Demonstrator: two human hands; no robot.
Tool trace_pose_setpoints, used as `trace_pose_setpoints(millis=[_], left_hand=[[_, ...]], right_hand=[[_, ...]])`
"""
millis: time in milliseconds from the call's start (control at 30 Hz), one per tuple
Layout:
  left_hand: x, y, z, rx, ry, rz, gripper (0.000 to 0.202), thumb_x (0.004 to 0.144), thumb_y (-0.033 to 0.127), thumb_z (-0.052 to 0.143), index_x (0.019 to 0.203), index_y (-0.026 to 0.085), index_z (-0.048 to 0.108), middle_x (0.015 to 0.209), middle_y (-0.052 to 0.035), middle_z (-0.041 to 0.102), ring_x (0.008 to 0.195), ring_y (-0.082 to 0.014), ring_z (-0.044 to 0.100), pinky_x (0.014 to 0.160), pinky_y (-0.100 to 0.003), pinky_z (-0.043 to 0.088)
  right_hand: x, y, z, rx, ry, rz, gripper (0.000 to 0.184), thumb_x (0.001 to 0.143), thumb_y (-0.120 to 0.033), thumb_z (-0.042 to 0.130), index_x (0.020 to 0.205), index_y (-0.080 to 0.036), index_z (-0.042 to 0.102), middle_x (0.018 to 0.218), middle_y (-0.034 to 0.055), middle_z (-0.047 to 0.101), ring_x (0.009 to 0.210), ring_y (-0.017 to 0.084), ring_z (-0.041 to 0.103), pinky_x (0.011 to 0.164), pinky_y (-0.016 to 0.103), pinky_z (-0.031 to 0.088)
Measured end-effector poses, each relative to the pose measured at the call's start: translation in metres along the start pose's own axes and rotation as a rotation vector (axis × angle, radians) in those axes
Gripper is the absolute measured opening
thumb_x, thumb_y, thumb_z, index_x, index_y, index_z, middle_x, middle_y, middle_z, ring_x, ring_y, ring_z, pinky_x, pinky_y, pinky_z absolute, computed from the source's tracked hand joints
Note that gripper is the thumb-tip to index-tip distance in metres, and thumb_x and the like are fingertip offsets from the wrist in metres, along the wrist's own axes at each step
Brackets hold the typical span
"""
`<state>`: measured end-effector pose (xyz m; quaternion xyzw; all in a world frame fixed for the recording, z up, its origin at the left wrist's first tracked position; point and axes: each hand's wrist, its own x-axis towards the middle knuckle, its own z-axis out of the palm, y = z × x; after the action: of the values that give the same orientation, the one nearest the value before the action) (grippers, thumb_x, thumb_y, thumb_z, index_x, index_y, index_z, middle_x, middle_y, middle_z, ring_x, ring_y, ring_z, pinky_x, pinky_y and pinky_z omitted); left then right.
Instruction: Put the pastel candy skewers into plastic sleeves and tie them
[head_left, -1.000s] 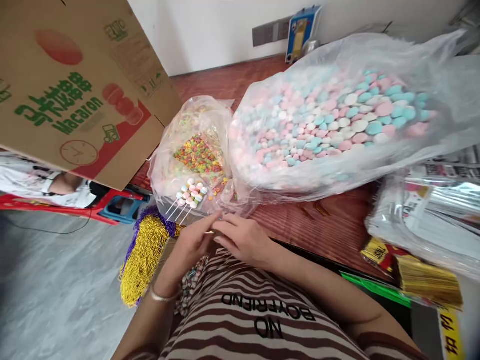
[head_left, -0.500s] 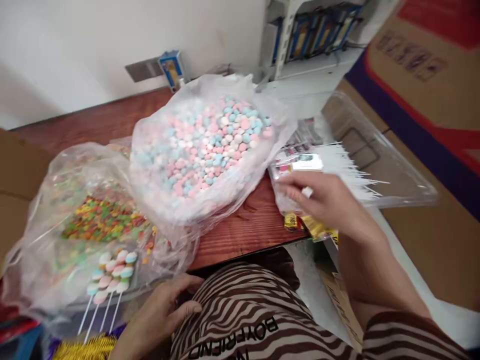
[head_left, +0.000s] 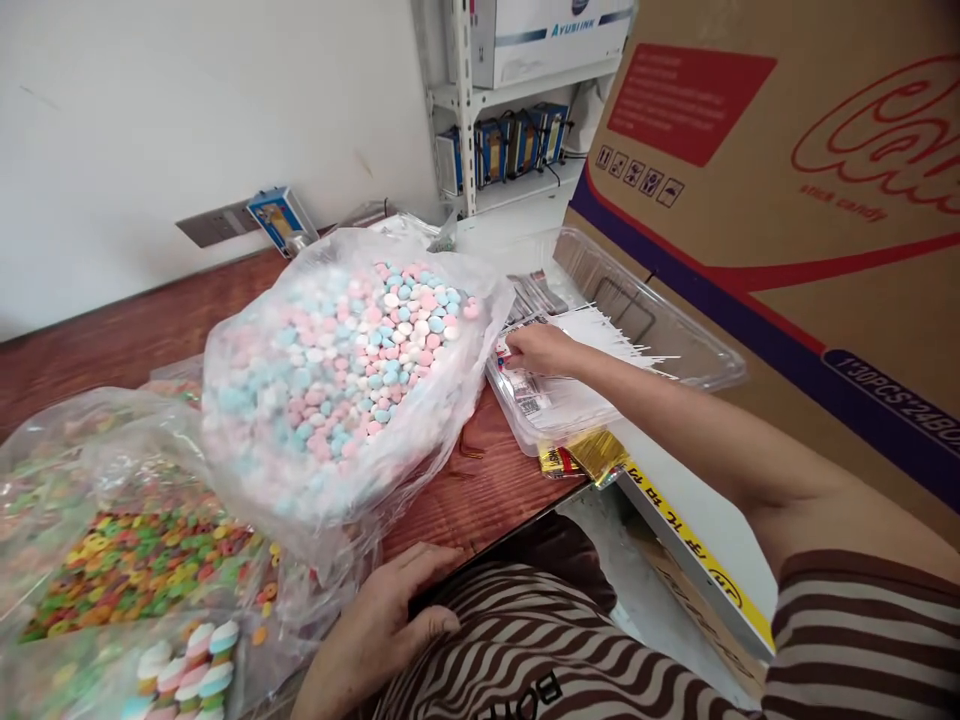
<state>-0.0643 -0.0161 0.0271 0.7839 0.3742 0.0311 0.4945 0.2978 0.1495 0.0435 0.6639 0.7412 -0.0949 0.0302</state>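
My right hand [head_left: 541, 350] reaches into a clear plastic tray [head_left: 731, 365], its fingers curled together over printed plastic wrappers [head_left: 531, 392]; whatever the fingertips pinch is hidden. Beside it in the tray lie many thin white sticks [head_left: 611, 335]. My left hand [head_left: 386, 625] lies at the table's front edge, fingers stretched out and holding nothing. Left of the tray sits a big open clear bag of pink, blue and white candies [head_left: 409, 330]. Another clear bag holds small multicoloured ring candies [head_left: 150, 560]. Stacked candy skewers [head_left: 191, 675] lie at the lower left.
A large cardboard carton [head_left: 697, 220] rises on the right behind the tray. Gold twist ties [head_left: 600, 455] lie by the table corner. A small blue box [head_left: 279, 220] leans by the wall, and a white metal shelf [head_left: 466, 130] stands behind.
My right hand has moved farther into the tray, onto the wrappers. The view has swung right, showing more of the carton and shelf. My left hand stays near the table edge.
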Motion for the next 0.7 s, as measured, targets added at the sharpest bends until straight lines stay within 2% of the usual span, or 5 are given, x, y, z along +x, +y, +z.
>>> trace_pose_setpoints(millis=[267, 367, 433, 567, 700], left_hand=[[0.002, 0.002, 0.009, -0.048, 0.001, -0.027, 0.045, 0.089, 0.034, 0.071, 0.134, 0.030, 0.068, 0.125, -0.0069, 0.073, 0.111, -0.0249, 0.067, 0.096, -0.034, 0.052], [0.011, 0.012, 0.018, -0.124, -0.012, 0.026, 0.050, 0.086, 0.038, 0.075, 0.134, 0.027, 0.068, 0.126, -0.0094, 0.073, 0.111, -0.0262, 0.067, 0.100, -0.037, 0.051], [0.027, 0.021, 0.031, -0.302, -0.058, 0.077, 0.064, 0.079, 0.040, 0.082, 0.140, 0.028, 0.064, 0.132, -0.0112, 0.071, 0.115, -0.0281, 0.067, 0.105, -0.042, 0.049], [0.072, 0.044, 0.058, -0.979, -0.119, 0.236, 0.116, 0.051, 0.039, 0.100, 0.154, 0.037, 0.045, 0.157, -0.0130, 0.050, 0.132, -0.0337, 0.059, 0.105, -0.048, 0.050], [0.088, 0.058, 0.057, -1.350, 0.318, 0.377, 0.076, 0.064, 0.058, 0.089, 0.129, 0.024, 0.068, 0.129, -0.0120, 0.069, 0.124, -0.0298, 0.063, 0.106, -0.044, 0.050]], right_hand=[[-0.026, 0.010, -0.020, 0.082, 0.283, 0.045, 0.033, 0.101, -0.025, 0.048, 0.107, -0.015, 0.079, 0.140, 0.0167, 0.064, 0.119, 0.031, 0.063, 0.094, 0.040, 0.049], [-0.055, -0.009, -0.031, 0.406, 0.605, 0.087, 0.033, 0.103, -0.028, 0.048, 0.110, -0.013, 0.076, 0.107, 0.0141, 0.076, 0.096, 0.027, 0.071, 0.083, 0.038, 0.054], [-0.079, -0.036, -0.032, 0.899, 0.742, 0.033, 0.028, 0.099, -0.040, 0.058, 0.097, -0.017, 0.074, 0.077, 0.0050, 0.073, 0.068, 0.021, 0.070, 0.064, 0.033, 0.056], [-0.127, -0.104, -0.005, 1.601, 0.576, -0.081, 0.031, 0.086, -0.052, 0.076, 0.088, -0.023, 0.067, 0.072, -0.0007, 0.071, 0.056, 0.016, 0.068, 0.053, 0.029, 0.057], [-0.151, -0.144, 0.037, 1.752, 0.373, -0.003, 0.030, 0.087, -0.053, 0.075, 0.091, -0.024, 0.066, 0.073, -0.0008, 0.073, 0.053, 0.016, 0.066, 0.052, 0.030, 0.058]])
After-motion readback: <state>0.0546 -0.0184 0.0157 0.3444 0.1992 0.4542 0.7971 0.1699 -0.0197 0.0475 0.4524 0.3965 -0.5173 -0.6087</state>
